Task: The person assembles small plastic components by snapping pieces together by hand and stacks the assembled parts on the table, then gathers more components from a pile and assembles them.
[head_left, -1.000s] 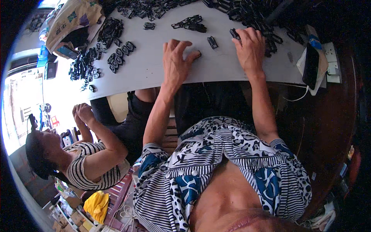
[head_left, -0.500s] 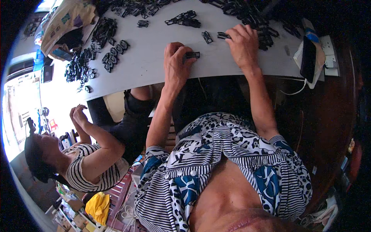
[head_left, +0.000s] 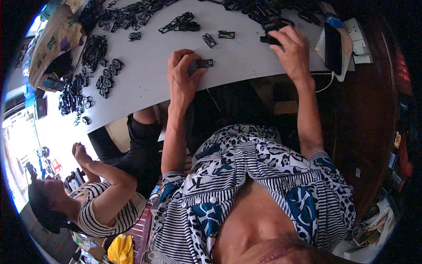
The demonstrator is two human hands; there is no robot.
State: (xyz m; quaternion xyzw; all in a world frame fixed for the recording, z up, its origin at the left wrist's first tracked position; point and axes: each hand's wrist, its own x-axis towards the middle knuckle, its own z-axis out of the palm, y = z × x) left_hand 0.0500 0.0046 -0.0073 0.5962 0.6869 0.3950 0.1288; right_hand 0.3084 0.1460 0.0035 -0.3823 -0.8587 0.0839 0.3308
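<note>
My left hand (head_left: 181,75) is closed on a small black rectangular plastic frame (head_left: 205,64), held at the table's near part with its end sticking out past the fingers. To the right, my right hand (head_left: 291,53) has thumb and fingers apart and holds nothing that I can see. Its fingertips are at the edge of a pile of black plastic parts (head_left: 274,28); whether they touch it I cannot tell. Between the hands, a little farther away, lie two loose black frames, one tilted (head_left: 209,40) and one level (head_left: 226,34).
More black parts lie in heaps (head_left: 94,50) on the white table (head_left: 149,66), at left and along the back. A phone (head_left: 332,46) and a power strip (head_left: 358,39) are at the right end. A person in a striped top (head_left: 105,207) sits at left.
The black frame by my right hand now lies loose on the table. My right hand has moved right to the pile and its fingers have spread. My left hand still holds its frame.
</note>
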